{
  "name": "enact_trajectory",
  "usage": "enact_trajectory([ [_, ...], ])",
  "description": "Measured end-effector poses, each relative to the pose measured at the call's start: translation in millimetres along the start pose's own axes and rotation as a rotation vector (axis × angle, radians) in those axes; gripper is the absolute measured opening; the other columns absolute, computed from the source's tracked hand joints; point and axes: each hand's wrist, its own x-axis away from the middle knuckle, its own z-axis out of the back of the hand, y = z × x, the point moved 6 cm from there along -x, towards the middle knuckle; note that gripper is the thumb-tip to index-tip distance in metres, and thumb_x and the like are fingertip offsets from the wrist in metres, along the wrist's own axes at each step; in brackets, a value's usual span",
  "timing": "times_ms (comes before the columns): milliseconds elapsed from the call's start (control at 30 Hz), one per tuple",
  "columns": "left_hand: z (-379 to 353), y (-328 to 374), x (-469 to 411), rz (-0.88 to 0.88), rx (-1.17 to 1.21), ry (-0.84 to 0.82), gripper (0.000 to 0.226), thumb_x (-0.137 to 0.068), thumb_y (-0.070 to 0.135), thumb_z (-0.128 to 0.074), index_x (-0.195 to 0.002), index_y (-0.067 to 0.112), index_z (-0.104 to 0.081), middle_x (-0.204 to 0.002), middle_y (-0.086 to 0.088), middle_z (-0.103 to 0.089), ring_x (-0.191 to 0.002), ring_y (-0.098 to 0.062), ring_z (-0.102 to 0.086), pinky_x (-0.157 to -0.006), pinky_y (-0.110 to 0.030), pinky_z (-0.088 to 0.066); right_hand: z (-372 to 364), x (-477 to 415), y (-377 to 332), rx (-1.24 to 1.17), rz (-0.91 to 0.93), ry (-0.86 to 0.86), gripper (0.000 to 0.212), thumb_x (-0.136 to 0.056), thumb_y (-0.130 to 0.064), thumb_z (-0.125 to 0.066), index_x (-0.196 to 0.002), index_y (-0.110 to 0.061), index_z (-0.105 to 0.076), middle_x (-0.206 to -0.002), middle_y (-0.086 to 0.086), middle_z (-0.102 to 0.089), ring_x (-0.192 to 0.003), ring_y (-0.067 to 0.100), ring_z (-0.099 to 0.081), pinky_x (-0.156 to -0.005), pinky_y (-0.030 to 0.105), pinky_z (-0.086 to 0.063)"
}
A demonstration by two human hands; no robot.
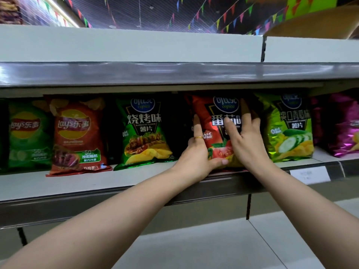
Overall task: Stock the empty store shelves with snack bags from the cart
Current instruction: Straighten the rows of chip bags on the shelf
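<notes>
A red tomato-flavour chip bag (215,121) stands upright on the white shelf (77,183), between a dark green barbecue bag (143,131) and a lime cucumber bag (289,131). My left hand (196,152) grips the red bag's lower left edge, thumb under its bottom, a gold ring on one finger. My right hand (242,136) lies on the bag's front and right side, fingers spread and reaching behind its right edge. The cart is out of view.
Further left stand a green Lay's bag (25,136) and a red Lay's bag (75,133); a purple bag (342,125) stands at the far right. An upper shelf (136,74) overhangs closely. A white price label (309,174) sits on the rail.
</notes>
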Motion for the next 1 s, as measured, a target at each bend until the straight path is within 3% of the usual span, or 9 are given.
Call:
enact_trajectory([
  [167,-12.5,2.4,-15.5,0.043,-0.027,0.012,0.107,-0.085,0.036,-0.066,-0.146,0.015,0.02,-0.144,-0.016,-0.026,-0.13,-0.031,-0.039,-0.105,-0.035,-0.034,-4.2,-13.9,14.8,0.03,-0.047,-0.036,0.053,-0.095,-0.043,-0.041,-0.133,-0.006,-0.039,-0.131,0.023,-0.037,-0.121,0.038,-0.042,-0.097,0.039,-0.035],
  [267,-10.4,-5.9,-18.9,0.068,0.008,0.04,0.105,-0.084,0.031,-0.068,-0.146,0.015,0.014,-0.144,-0.016,-0.029,-0.129,-0.029,-0.041,-0.104,-0.031,-0.034,-6.9,-16.3,11.1,0.003,0.051,-0.061,0.059,-0.096,-0.039,-0.042,-0.146,-0.012,-0.025,-0.145,0.021,-0.026,-0.134,0.035,-0.028,-0.106,0.037,-0.027],
  [367,-8.2,-14.3,-18.0,0.069,0.042,0.098,0.119,-0.076,0.031,-0.075,-0.145,0.023,0.022,-0.147,-0.012,-0.031,-0.13,-0.025,-0.042,-0.109,-0.036,-0.035,-6.3,-13.2,12.1,-0.022,0.087,-0.143,0.063,-0.096,-0.045,-0.039,-0.146,-0.012,-0.022,-0.136,0.025,-0.031,-0.13,0.039,-0.03,-0.106,0.036,-0.026],
  [500,-0.7,-4.0,-10.2,0.1,0.062,0.249,0.144,-0.041,0.05,-0.079,-0.142,0.038,0.022,-0.153,-0.003,-0.022,-0.133,-0.018,-0.039,-0.111,-0.039,-0.035,3.8,-10.1,15.9,0.028,0.183,-0.219,0.072,-0.093,-0.055,-0.036,-0.15,-0.024,-0.005,-0.135,0.021,-0.028,-0.126,0.042,-0.036,-0.108,0.046,-0.029],
  [567,1.9,2.9,-6.4,0.113,0.067,0.315,0.148,-0.035,0.052,-0.077,-0.142,0.037,0.024,-0.154,-0.002,-0.019,-0.135,-0.016,-0.036,-0.112,-0.038,-0.033,8.2,-9.0,18.1,0.065,0.229,-0.227,0.074,-0.092,-0.057,-0.036,-0.15,-0.024,-0.003,-0.138,0.02,-0.024,-0.126,0.042,-0.036,-0.107,0.047,-0.03],
  [733,-9.3,12.6,3.9,0.242,-0.013,0.329,0.131,-0.066,0.03,-0.084,-0.147,0.024,0.02,-0.154,-0.005,-0.01,-0.139,-0.018,-0.024,-0.108,-0.019,-0.017,5.9,-10.3,21.1,0.071,0.279,-0.32,0.069,-0.093,-0.056,-0.035,-0.148,-0.02,-0.011,-0.136,0.022,-0.029,-0.123,0.043,-0.039,-0.105,0.048,-0.031],
  [833,-8.7,25.5,15.7,0.277,-0.062,0.392,0.127,-0.069,0.029,-0.081,-0.146,0.027,0.02,-0.155,-0.006,-0.002,-0.142,-0.019,-0.014,-0.111,-0.023,-0.014,18.7,-10.1,22.1,0.013,0.336,-0.337,0.071,-0.093,-0.055,-0.034,-0.15,-0.027,-0.002,-0.148,0.024,-0.017,-0.131,0.043,-0.031,-0.11,0.046,-0.027],
  [900,-7.5,42.3,26.0,0.238,-0.148,0.485,0.127,-0.068,0.03,-0.082,-0.147,0.03,0.016,-0.155,-0.007,-0.001,-0.143,-0.021,-0.009,-0.114,-0.03,-0.012,38.8,-7.9,25.4,-0.065,0.381,-0.283,0.067,-0.095,-0.047,-0.039,-0.15,-0.023,-0.01,-0.152,0.021,-0.012,-0.136,0.039,-0.026,-0.111,0.042,-0.024],
  [1000,-15.2,79.1,36.4,0.062,-0.209,0.675,0.102,-0.067,0.035,-0.076,-0.148,0.026,-0.014,-0.145,-0.005,-0.017,-0.134,-0.018,-0.015,-0.108,-0.025,-0.016,77.4,-8.0,34.8,-0.131,0.529,-0.003,0.048,-0.09,-0.027,-0.05,-0.132,-0.003,-0.045,-0.14,0.026,-0.034,-0.127,0.04,-0.039,-0.105,0.041,-0.033],
])
